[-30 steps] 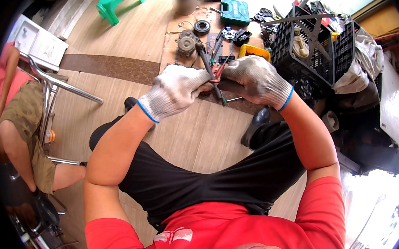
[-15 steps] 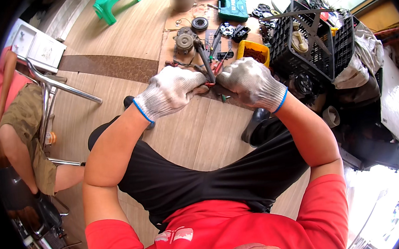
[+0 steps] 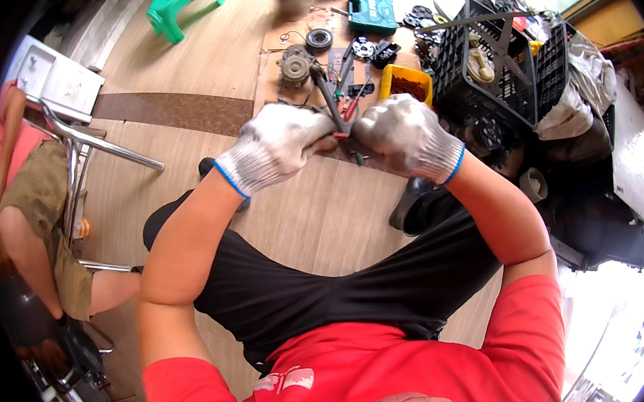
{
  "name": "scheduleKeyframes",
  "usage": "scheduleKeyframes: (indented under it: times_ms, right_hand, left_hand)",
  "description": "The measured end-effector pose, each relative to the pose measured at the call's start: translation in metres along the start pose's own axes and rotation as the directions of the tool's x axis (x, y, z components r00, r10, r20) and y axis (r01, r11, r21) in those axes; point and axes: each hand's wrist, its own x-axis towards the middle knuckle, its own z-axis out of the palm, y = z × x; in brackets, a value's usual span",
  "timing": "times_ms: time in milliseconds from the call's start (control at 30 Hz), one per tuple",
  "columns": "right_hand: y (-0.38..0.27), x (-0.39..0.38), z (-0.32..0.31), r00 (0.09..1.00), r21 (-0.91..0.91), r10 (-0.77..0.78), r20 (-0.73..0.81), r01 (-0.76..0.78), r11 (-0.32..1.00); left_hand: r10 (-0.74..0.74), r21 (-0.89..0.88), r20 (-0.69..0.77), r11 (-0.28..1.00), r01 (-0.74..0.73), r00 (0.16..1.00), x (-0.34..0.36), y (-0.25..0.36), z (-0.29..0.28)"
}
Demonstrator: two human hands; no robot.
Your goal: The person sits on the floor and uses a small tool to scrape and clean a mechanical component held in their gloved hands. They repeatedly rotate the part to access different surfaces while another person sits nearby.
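Observation:
Both my hands wear whitish knit gloves with blue cuffs and meet close together over the floor in front of me. My left hand [image 3: 276, 146] is closed, its fingertips against a small red piece [image 3: 341, 134]. From the other side my right hand [image 3: 404, 135] is also closed, fingers curled down toward the same piece, whose kind I cannot make out. Just beyond stands a dark metal bar [image 3: 326, 95], near a round, dusty motor-like part [image 3: 296, 68]. A red-handled tool [image 3: 350, 108] lies beside the bar.
A yellow bin [image 3: 424, 79] of brownish bits sits beyond my right hand, with a teal tool case [image 3: 371, 12] behind. Black plastic crates [image 3: 463, 76] stand at right. A black ring [image 3: 318, 39] lies far off, near a green stool [image 3: 171, 9]. Someone sits at left [image 3: 34, 193].
My hands stay nearly in place, with the right one shifted slightly and its fingers blurred. The background has slid a little up and to the left in the picture.

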Motion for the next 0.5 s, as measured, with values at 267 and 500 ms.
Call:
scheduleKeyframes:
  times_ms: [267, 500]
  right_hand:
    - [0.036, 0.01, 0.003, 0.81, 0.296, 0.399, -0.43, -0.291, 0.91]
    - [0.007, 0.041, -0.011, 0.771, 0.609, 0.48, -0.419, -0.154, 0.778]
  left_hand:
    - [0.089, 0.158, -0.858, 0.983, 0.096, 0.506, 0.011, -0.007, -0.059]
    - [-0.209, -0.297, -0.463, 0.952, 0.071, 0.861, 0.023, -0.021, 0.018]
